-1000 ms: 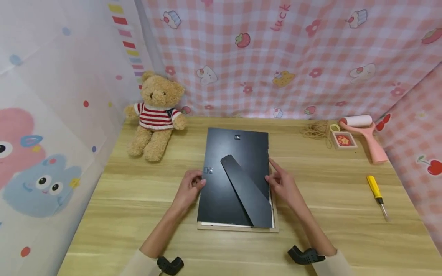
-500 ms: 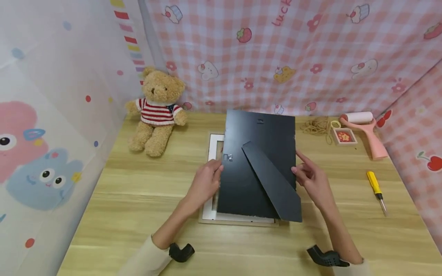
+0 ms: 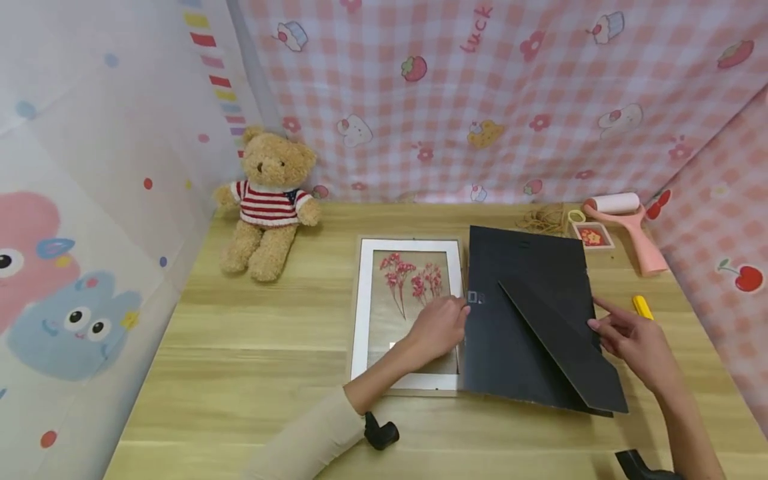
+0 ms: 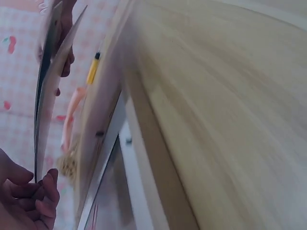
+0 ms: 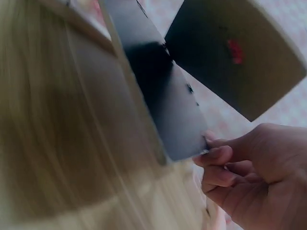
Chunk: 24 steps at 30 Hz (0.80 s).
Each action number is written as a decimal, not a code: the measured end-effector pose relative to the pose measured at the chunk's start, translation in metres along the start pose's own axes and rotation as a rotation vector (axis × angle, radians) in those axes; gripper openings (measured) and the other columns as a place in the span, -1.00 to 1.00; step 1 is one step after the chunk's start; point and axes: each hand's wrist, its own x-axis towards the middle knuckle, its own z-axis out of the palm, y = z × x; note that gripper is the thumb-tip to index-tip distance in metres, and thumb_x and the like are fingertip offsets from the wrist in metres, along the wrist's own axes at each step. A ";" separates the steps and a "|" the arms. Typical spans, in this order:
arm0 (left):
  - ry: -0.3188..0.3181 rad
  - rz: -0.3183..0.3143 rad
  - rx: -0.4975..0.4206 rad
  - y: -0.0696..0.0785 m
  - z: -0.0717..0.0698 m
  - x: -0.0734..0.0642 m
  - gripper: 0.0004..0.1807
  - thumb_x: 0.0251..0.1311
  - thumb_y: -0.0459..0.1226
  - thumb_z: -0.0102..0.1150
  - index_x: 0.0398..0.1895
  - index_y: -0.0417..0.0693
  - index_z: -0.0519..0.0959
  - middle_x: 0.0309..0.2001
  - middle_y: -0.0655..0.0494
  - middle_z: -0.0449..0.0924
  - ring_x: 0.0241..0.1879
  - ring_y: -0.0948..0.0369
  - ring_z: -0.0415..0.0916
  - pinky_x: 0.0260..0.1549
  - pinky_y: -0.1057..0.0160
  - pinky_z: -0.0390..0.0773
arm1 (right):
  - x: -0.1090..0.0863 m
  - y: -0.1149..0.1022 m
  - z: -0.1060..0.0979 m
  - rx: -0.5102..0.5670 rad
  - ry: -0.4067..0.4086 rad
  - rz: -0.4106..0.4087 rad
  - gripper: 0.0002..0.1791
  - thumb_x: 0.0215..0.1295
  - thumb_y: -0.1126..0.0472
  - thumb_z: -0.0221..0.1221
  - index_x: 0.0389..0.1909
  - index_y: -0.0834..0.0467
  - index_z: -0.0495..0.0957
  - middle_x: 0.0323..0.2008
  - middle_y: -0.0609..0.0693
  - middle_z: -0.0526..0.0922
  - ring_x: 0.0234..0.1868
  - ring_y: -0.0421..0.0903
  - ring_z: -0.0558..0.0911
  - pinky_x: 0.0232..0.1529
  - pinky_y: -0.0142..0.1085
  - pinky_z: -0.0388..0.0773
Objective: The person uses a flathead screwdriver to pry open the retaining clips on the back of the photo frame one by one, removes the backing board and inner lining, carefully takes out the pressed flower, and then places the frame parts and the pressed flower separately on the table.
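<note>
Board lifted aside, flowers bared

The board (image 3: 504, 347), over the frame (image 3: 363, 313) a second ago, now hangs to its right, its stand jutting at a slant; the white border and red flowers (image 3: 398, 273) have come into view, which seems to leave the frame's inside open to reach; the left hand (image 3: 438, 323) pinches the board's near-side edge between thumb and curled fingers, and the right hand (image 3: 633, 340) pinches the opposite edge the same way; the frame lies flat on the table (image 3: 270, 347); the bear (image 3: 270, 200) sits at the back left; twine (image 3: 543, 219), a small box (image 3: 593, 236) and a pink roller (image 3: 621, 215) lie at the back right, just beyond the board's top corner; the left forearm crosses the frame, hiding part of it, while the right hand covers much of the screwdriver (image 3: 642, 307)
</note>
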 end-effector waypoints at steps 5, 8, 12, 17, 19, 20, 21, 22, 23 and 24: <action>-0.021 0.011 0.037 0.006 0.038 0.032 -0.65 0.66 -0.22 0.11 -0.39 -0.08 0.67 -0.41 0.10 0.68 -0.35 0.22 0.66 -0.34 0.22 0.68 | -0.001 0.027 -0.024 -0.011 -0.047 0.000 -0.50 0.62 0.37 0.22 0.42 0.55 0.45 -0.59 -0.13 0.46 -0.64 -0.22 0.39 -0.65 -0.30 0.30; -0.073 -0.006 0.074 0.003 0.069 0.050 -0.61 0.67 -0.14 0.10 -0.43 0.00 0.63 -0.44 0.15 0.66 -0.41 0.27 0.63 -0.39 0.24 0.67 | -0.001 0.043 -0.034 0.013 -0.100 0.038 -0.49 0.64 0.39 0.18 0.44 0.60 0.38 -0.58 -0.12 0.46 -0.63 -0.18 0.38 -0.64 -0.29 0.30; -0.184 -0.032 0.032 0.004 0.092 0.065 -0.48 0.72 -0.10 0.03 -0.58 0.04 0.52 -0.55 0.18 0.53 -0.55 0.26 0.50 -0.52 0.33 0.52 | 0.003 0.059 -0.042 -0.015 -0.168 0.075 -0.45 0.67 0.38 0.14 0.49 0.62 0.31 -0.58 -0.11 0.43 -0.62 -0.17 0.36 -0.62 -0.29 0.31; -0.254 -0.045 -0.025 0.011 0.109 0.073 -0.37 0.71 -0.11 0.05 -0.73 0.10 0.34 -0.68 0.24 0.31 -0.70 0.29 0.30 -0.68 0.35 0.33 | 0.007 0.070 -0.048 -0.107 -0.201 0.071 -0.46 0.66 0.35 0.16 0.47 0.60 0.36 -0.61 -0.09 0.39 -0.63 -0.19 0.36 -0.61 -0.31 0.33; -0.267 -0.036 -0.017 0.015 0.114 0.074 -0.36 0.70 -0.10 0.06 -0.74 0.11 0.32 -0.69 0.25 0.30 -0.71 0.30 0.29 -0.69 0.37 0.32 | 0.007 0.073 -0.050 -0.153 -0.215 0.066 -0.47 0.64 0.37 0.17 0.44 0.61 0.38 -0.61 -0.09 0.40 -0.64 -0.19 0.37 -0.61 -0.32 0.34; -0.274 -0.029 -0.009 0.018 0.117 0.074 -0.37 0.70 -0.09 0.05 -0.73 0.12 0.32 -0.68 0.25 0.32 -0.70 0.31 0.30 -0.69 0.37 0.33 | 0.007 0.075 -0.052 -0.182 -0.222 0.060 -0.48 0.63 0.38 0.18 0.43 0.62 0.38 -0.61 -0.09 0.41 -0.64 -0.20 0.37 -0.60 -0.32 0.35; -0.279 -0.025 -0.001 0.020 0.118 0.075 -0.38 0.70 -0.09 0.05 -0.73 0.12 0.33 -0.67 0.25 0.33 -0.71 0.31 0.31 -0.69 0.37 0.33 | 0.007 0.077 -0.053 -0.209 -0.227 0.053 -0.49 0.61 0.39 0.19 0.41 0.62 0.39 -0.61 -0.08 0.41 -0.64 -0.21 0.37 -0.60 -0.33 0.36; -0.285 -0.025 0.005 0.022 0.120 0.075 -0.38 0.70 -0.09 0.05 -0.72 0.11 0.34 -0.67 0.24 0.35 -0.71 0.31 0.32 -0.70 0.38 0.34 | 0.007 0.078 -0.054 -0.239 -0.229 0.040 -0.49 0.59 0.41 0.20 0.40 0.62 0.41 -0.62 -0.08 0.42 -0.64 -0.22 0.38 -0.59 -0.33 0.37; -0.291 -0.029 0.016 0.025 0.121 0.075 -0.39 0.70 -0.09 0.04 -0.71 0.11 0.36 -0.67 0.23 0.37 -0.72 0.31 0.33 -0.71 0.38 0.35 | 0.008 0.079 -0.054 -0.272 -0.226 0.022 -0.50 0.57 0.42 0.23 0.37 0.62 0.43 -0.62 -0.09 0.43 -0.64 -0.23 0.38 -0.59 -0.34 0.38; -0.296 -0.035 0.024 0.027 0.122 0.076 -0.40 0.71 -0.09 0.03 -0.69 0.10 0.38 -0.66 0.23 0.38 -0.72 0.31 0.34 -0.71 0.38 0.36 | 0.009 0.080 -0.055 -0.300 -0.222 0.010 -0.51 0.55 0.42 0.24 0.35 0.63 0.44 -0.63 -0.08 0.44 -0.64 -0.23 0.38 -0.59 -0.34 0.39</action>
